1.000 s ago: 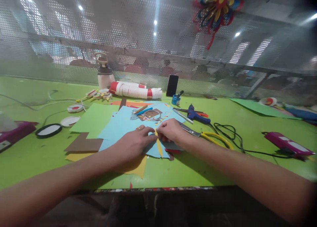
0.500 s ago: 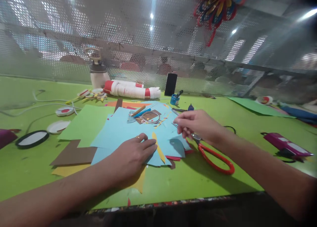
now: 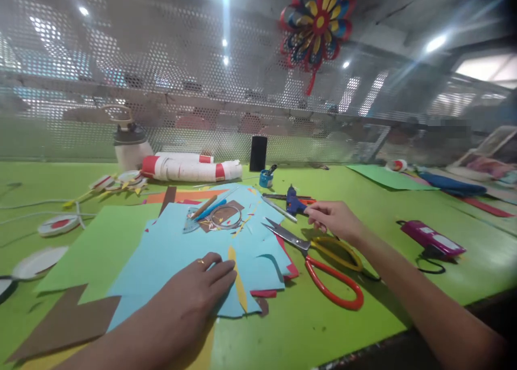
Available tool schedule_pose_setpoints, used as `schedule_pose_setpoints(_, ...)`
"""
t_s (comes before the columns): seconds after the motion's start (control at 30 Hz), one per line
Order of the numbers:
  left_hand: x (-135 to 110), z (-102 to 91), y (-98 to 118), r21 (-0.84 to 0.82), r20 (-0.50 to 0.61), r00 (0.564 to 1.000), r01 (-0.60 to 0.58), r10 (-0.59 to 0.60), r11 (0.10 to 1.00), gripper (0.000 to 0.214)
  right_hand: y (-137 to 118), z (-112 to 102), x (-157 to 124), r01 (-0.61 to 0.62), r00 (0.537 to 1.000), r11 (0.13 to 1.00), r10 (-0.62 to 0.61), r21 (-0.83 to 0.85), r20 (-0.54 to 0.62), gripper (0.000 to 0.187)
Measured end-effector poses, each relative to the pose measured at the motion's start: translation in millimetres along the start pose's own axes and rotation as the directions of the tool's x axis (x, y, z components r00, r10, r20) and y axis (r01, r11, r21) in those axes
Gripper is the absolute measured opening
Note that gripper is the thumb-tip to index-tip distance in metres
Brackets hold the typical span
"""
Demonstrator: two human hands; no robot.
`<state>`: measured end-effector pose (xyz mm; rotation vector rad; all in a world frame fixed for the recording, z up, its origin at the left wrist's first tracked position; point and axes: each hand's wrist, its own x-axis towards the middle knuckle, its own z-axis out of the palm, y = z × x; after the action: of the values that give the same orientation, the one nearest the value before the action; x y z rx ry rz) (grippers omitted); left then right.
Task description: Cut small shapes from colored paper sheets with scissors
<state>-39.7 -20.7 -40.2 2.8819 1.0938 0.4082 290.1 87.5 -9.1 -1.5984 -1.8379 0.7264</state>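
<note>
My left hand [image 3: 194, 294] lies palm down on light blue paper [image 3: 169, 251], fingers stretched out, with the fingertips at the edge of a narrow yellow paper strip [image 3: 237, 278]. My right hand [image 3: 333, 219] has its fingers closed at the handle end of a dark blue glue gun [image 3: 295, 202], which lies on the table. Large scissors [image 3: 291, 236] with one orange-red and one yellow handle lie partly open below my right hand. A metal ring [image 3: 226, 217], a blue pen [image 3: 212, 210] and a brown stick [image 3: 205, 207] lie on the blue paper.
Green paper [image 3: 92, 241] and brown paper [image 3: 68, 319] lie at left. Behind stand a white-and-red paper roll [image 3: 194, 170], a black phone [image 3: 258, 153] and a blue jar [image 3: 265, 179]. A purple device [image 3: 432, 238] with a black cord sits at right, near the table's edge.
My right hand has moved from above the scissors to the glue gun's handle. The view has turned right. My left hand stays on the paper beside the yellow strip.
</note>
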Motion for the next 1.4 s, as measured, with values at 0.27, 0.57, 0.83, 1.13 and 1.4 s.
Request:
schedule_pose_setpoints(0.27, 6, 5.4, 8, 0.016, -0.027, 0.998, 0.059, -0.059, 0.998, 0.041, -19, -10, 14, 0.168, 0.981, 0.959, -0.139, -0.230, 0.139, 0.026)
schedule_pose_setpoints(0.57, 6, 43.6, -11, 0.172, -0.378, 0.911, -0.109, 0.168, 0.979, 0.027, -16, -5, 43, 0.243, 0.970, 0.873, -0.225, -0.422, 0.094, 0.024)
schedule_pose_setpoints(0.83, 2, 74.0, -25, 0.303, -0.464, 0.850, -0.111, 0.248, 0.947, 0.030, -31, 11, 143, 0.055, 0.995, 0.906, -0.084, -0.421, -0.052, 0.027)
schedule_pose_setpoints(1.13, -4, 10.7, 0, 0.049, -0.068, 0.997, -0.019, 0.022, 0.999, 0.041, -36, 55, 196, -0.114, 0.993, 0.988, 0.108, -0.105, -0.055, 0.032)
schedule_pose_setpoints(1.4, -7, 11.4, 1, 0.012, 0.029, 0.999, -0.016, 0.016, 1.000, 0.047, -33, 65, 202, -0.081, 0.976, 0.995, 0.091, 0.059, -0.196, 0.021)
